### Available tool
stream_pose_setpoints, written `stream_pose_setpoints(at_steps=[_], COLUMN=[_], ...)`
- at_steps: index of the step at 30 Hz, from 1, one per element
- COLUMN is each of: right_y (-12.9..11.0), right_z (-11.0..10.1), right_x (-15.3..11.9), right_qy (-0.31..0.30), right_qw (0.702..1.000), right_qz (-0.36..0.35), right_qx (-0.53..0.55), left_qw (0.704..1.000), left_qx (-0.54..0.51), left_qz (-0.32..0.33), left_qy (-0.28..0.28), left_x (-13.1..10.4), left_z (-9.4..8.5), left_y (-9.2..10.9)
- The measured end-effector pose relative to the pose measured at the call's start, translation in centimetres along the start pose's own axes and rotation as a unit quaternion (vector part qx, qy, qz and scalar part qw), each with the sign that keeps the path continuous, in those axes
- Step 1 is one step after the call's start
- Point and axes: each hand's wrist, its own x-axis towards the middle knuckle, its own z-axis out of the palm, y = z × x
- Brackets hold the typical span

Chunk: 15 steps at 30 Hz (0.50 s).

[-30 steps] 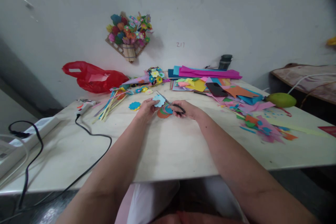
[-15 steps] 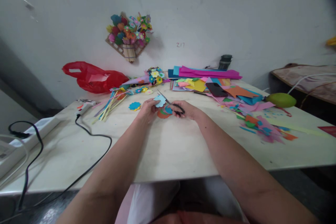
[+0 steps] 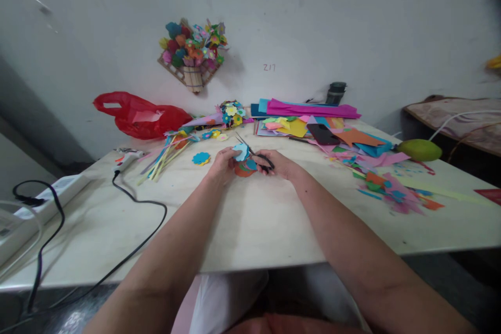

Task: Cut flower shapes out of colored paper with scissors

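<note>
My left hand [image 3: 224, 163] pinches a light blue paper flower [image 3: 241, 152] above the table. Black-handled scissors [image 3: 264, 163] are in my right hand [image 3: 275, 163], their blades pointing up and left beside the flower's right edge, slightly parted. Under the flower, between my hands, lie orange and blue paper pieces [image 3: 245, 170]. To the left of my left hand, a blue paper flower [image 3: 201, 157] rests over a yellow one on the table.
A red plastic bag [image 3: 144, 120], paper strips [image 3: 160, 159] and a glue gun [image 3: 127, 160] with a black cord are at the left. Coloured sheets, a phone [image 3: 323, 134], paper scraps [image 3: 395, 193] and a green fruit-like object [image 3: 420, 150] are at the right.
The light blue flower has shifted slightly to the right and turned in my left hand. The scissor blades look a little more parted. The blue flower on the table has not moved.
</note>
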Motion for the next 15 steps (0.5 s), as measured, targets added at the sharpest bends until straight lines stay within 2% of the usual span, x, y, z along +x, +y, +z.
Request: stream_pose_setpoints(at_steps=[15], right_y=[0.55], right_z=[0.06], right_x=[0.36], right_qy=[0.015], right_qw=[1.000], right_qz=[-0.012], right_qx=[-0.010], left_qw=[0.999], left_qx=[0.045], left_qz=[0.014], left_qy=[0.025], left_x=[0.13], left_z=[0.27], left_y=[-0.43])
